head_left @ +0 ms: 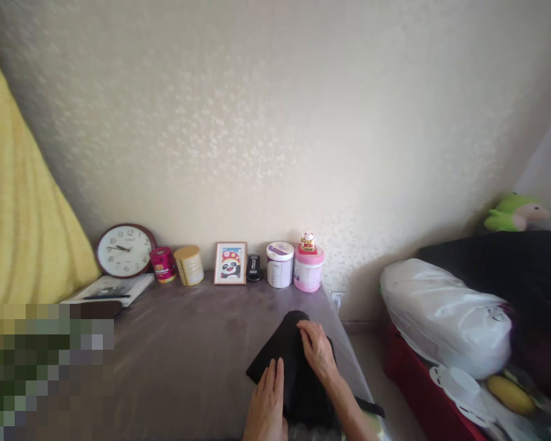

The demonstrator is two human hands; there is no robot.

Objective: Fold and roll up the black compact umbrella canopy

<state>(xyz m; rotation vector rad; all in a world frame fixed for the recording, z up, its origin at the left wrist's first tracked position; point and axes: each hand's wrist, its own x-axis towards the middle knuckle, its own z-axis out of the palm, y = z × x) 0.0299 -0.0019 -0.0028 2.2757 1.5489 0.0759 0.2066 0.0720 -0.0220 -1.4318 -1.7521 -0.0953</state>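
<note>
A black folded cloth item (pixel 294 373) lies near the right side of the dark table; I cannot tell exactly what kind it is. My left hand (pixel 267 395) rests on its near left part, fingers stretched out flat. On its upper right part lies my right hand (pixel 319 352), with fingers slightly bent and touching the fabric, apparently without gripping it. A black strap (pixel 370 407) sticks out past the table's right edge, beyond my right forearm. Whether it belongs to the black item is hidden.
Along the wall stand a round clock (pixel 126 250), a pink tin (pixel 163 264), a yellow canister (pixel 189 265), a panda picture frame (pixel 230 263), and two tubs, one topped by a cat figurine (pixel 308 242). Right of the table, a white plastic bag (pixel 445 315) sits on a red box (pixel 422 383).
</note>
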